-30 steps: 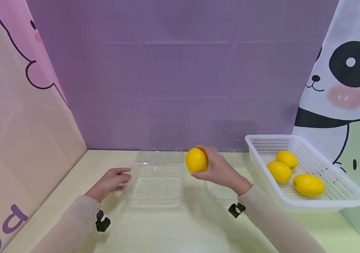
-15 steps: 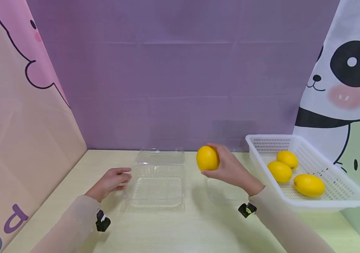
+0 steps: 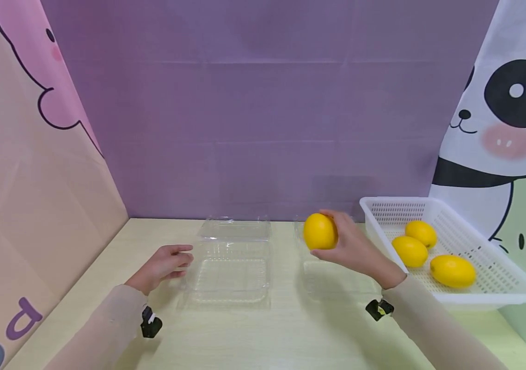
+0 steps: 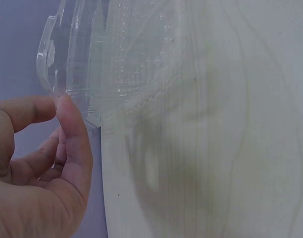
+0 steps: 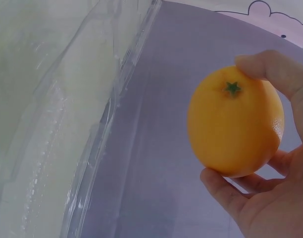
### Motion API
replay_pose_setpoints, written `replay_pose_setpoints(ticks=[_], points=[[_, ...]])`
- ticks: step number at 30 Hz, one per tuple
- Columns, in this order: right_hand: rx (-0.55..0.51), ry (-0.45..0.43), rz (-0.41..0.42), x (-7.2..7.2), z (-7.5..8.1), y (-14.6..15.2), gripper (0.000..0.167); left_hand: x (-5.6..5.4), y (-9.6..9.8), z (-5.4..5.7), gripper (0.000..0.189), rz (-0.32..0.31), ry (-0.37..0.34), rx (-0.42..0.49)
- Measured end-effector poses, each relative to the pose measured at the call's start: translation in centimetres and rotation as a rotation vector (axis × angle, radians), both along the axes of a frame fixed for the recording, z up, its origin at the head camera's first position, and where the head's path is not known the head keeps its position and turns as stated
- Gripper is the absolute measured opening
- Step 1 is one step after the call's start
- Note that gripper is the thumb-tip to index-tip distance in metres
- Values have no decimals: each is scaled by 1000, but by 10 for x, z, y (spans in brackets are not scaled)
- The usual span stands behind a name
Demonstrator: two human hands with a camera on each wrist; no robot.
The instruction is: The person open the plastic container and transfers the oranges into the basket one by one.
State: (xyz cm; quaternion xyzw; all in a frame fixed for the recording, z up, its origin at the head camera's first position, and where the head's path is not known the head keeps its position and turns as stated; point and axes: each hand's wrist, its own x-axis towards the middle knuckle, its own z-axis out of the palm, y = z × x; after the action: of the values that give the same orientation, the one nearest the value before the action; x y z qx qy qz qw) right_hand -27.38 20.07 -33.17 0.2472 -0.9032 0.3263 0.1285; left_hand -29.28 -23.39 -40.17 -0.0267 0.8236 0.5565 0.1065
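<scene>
My right hand holds a yellow-orange orange between thumb and fingers. In the right wrist view a small green star-shaped stem mark shows on the orange. It is held up in front of the right clear plastic clamshell box, overlapping its raised lid in the head view. My left hand stays beside the left clear clamshell box, whose lid is folded back. Its fingers are loosely bent, and in the left wrist view the fingertips overlap a corner of the box's lid.
A white perforated basket stands on the right of the pale wooden table. Inside lie 3 yellow lemons. A purple cloth backdrop rises behind the table, with printed cloths on both sides.
My right hand has moved right with the orange, from between the two boxes to over the right box's back part. The left hand has stayed in place.
</scene>
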Motion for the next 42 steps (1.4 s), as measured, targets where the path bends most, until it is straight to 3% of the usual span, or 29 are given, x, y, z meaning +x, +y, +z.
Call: replay_pose_setpoints(ticks=[27,42], points=[[51,55,-78,12,6,51,84,2,-2,-1,54,-21,25,14],[8,41,-142,22,8,81,89,2,-2,-1,54,-10,10,8]])
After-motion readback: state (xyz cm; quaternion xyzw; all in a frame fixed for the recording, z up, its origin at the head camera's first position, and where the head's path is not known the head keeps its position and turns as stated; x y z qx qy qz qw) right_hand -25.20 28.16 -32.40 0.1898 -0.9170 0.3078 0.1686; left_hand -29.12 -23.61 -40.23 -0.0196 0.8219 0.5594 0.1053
